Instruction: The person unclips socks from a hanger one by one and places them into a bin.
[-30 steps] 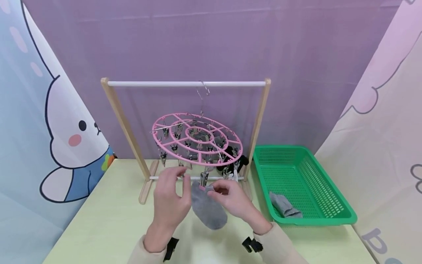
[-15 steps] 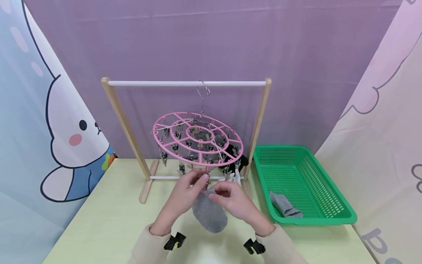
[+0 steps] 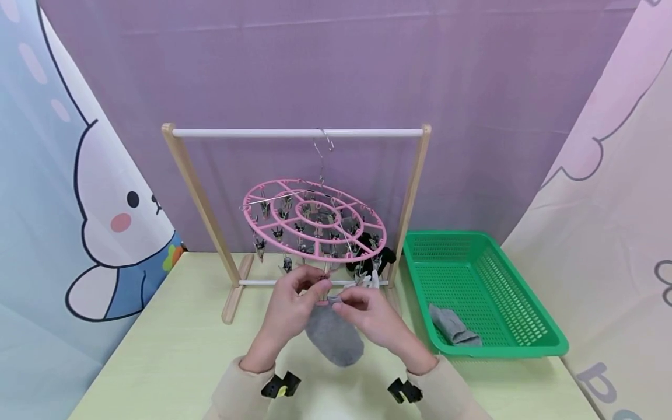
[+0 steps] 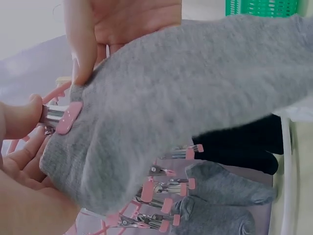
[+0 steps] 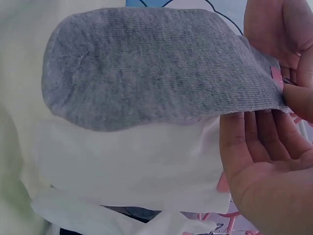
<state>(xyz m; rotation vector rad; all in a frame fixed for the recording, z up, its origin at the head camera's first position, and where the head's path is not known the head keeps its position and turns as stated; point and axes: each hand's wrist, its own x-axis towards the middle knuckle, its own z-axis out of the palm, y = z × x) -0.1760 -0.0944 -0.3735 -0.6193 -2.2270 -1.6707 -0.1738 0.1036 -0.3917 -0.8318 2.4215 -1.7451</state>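
A grey sock (image 3: 335,338) hangs toe-down below the front rim of a pink round clip hanger (image 3: 315,257). My left hand (image 3: 294,306) pinches a metal clip (image 4: 55,116) with pink tips between thumb and fingers. In the left wrist view, one pink tip lies over the sock's cuff. My right hand (image 3: 375,318) pinches the cuff beside the clip, its thumb on the edge. A white sock (image 5: 127,166) hangs behind in the right wrist view. Another grey sock (image 4: 227,183) and a black sock (image 4: 244,152) hang from other clips.
The hanger hooks onto the white rod (image 3: 236,133) of a wooden-legged rack and tilts down toward the right. A green basket (image 3: 504,352) stands on the table at the right, with a grey sock (image 3: 454,326) in it. Several bare clips (image 3: 259,248) dangle at the left.
My left hand has moved right from beside the sock to the clip and now pinches it. The right hand keeps its hold on the cuff, and the sock has barely shifted.
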